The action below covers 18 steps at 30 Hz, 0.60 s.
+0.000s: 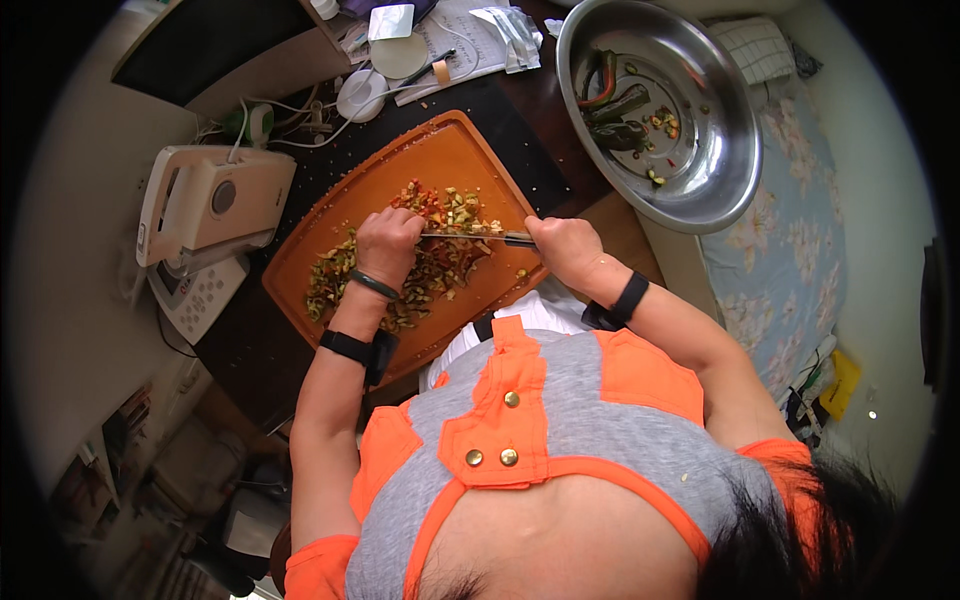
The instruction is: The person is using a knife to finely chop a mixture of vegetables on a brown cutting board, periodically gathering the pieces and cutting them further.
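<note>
Chopped red and green peppers (pixel 442 274) are spread over an orange cutting board (pixel 480 157) with a raised rim. My right hand (pixel 566 247) grips the dark handle of a kitchen knife (pixel 465 236) near the board's right edge. The blade appears almost edge-on as a thin line above the pepper pieces. At its far end, my left hand (pixel 388 244) is curled over the blade, hiding the tip. Pepper pieces lie on both sides of the knife and beside the left hand.
A steel basin (pixel 720 172) at upper right holds whole peppers (pixel 619 112) and a few cut bits. Left of the board stand a white appliance (pixel 225 195) and a keypad device (pixel 199 292). White cables (pixel 330 139), papers (pixel 457 45) and a monitor (pixel 217 45) lie beyond.
</note>
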Motion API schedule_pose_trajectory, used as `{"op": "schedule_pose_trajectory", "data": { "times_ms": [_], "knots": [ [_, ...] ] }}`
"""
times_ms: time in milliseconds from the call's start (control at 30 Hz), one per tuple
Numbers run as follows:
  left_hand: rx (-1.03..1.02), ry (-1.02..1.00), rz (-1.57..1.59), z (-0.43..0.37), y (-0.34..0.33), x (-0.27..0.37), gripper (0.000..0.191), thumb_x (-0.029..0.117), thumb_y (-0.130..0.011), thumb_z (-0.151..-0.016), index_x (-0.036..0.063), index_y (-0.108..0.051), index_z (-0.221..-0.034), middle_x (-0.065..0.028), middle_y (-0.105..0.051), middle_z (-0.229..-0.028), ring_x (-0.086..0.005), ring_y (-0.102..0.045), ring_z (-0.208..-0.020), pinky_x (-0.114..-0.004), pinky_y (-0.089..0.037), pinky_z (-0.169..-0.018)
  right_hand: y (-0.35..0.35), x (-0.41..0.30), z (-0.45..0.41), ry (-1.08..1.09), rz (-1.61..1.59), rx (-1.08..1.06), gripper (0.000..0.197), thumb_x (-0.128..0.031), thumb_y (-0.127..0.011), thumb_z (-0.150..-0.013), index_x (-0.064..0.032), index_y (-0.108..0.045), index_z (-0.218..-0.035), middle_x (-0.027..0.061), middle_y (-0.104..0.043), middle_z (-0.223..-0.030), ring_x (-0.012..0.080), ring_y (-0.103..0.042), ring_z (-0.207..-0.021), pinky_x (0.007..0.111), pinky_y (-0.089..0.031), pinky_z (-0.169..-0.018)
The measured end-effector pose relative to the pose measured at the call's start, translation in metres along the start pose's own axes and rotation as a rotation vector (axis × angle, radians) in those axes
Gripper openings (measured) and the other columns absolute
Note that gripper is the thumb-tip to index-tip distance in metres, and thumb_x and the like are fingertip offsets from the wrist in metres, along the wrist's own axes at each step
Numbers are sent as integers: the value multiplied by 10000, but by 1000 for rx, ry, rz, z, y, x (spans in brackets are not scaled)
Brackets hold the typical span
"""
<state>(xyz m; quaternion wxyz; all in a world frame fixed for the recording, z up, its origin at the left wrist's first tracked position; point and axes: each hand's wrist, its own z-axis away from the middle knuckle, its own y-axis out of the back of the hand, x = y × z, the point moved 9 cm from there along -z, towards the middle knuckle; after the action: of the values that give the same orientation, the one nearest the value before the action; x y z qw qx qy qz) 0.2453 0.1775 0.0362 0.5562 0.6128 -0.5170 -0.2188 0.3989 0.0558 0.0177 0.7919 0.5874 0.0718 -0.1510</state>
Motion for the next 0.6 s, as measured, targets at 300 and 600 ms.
{"op": "schedule_pose_trajectory", "data": {
  "times_ms": [300, 600],
  "knots": [
    [-23, -51, -14, 0, 1, -9, 88, 6, -589, -708, 91, -611, -698, -46, -598, -718, -233, -598, -732, -343, -467, -656, 4, -6, -4, 49, -13, 79, 28, -96, -563, -787, -70, -555, -780, 142, -644, -692, 322, -665, -646, 421, -536, -551],
    [16, -17, -58, -8, 0, -13, 79, 24, -593, -715, 102, -607, -706, -33, -590, -725, -227, -587, -724, -343, -463, -650, -2, 5, -24, 11, 4, 17, 56, -104, -578, -789, -63, -568, -826, 140, -653, -717, 315, -673, -694, 408, -540, -576]
  ]
}}
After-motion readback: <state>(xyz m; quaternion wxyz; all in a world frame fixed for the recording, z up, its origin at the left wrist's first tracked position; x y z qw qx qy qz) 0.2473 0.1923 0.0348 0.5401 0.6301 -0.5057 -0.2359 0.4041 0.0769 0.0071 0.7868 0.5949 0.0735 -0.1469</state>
